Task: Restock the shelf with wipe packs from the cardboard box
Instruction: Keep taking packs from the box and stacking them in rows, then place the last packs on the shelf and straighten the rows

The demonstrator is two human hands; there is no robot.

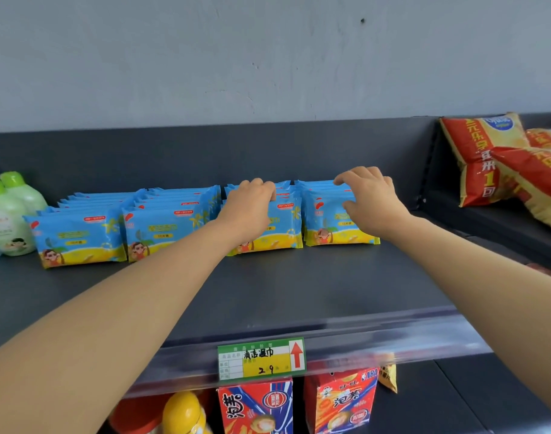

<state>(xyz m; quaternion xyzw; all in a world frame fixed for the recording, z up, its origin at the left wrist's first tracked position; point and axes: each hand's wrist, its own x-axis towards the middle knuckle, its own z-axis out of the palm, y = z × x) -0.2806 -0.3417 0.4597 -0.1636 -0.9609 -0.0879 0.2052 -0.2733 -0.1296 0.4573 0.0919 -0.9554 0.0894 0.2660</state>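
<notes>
**Both hands set on the right-hand rows of packs**

Blue and yellow packs (80,236) are seen standing in four rows on the dark shelf (299,286), each row running from near to far. The rows are set side by side, toward the far part of the shelf, and the near part is left bare.

The left hand (252,208) is laid over the third row from the left. Its fingers are curled down over the top edges of the packs, and the front pack is partly hidden behind the wrist. The right hand (371,202) is placed on the fourth, rightmost row. Its fingers are arched over the tops of the far packs and its thumb is pressed against the face of the front pack, so the row is held between them. Both forearms are stretched out across the shelf from the near edge.

Two green-capped bottles (8,214) are stood at the far left, just beside the first row. Red and yellow snack bags (487,158) are piled on the next shelf section to the right. A green and yellow price tag (261,358) is clipped to the near rail of the shelf. Red boxes (255,408) are seen on the level below it. A grey wall (268,57) is seen behind the shelf.
</notes>
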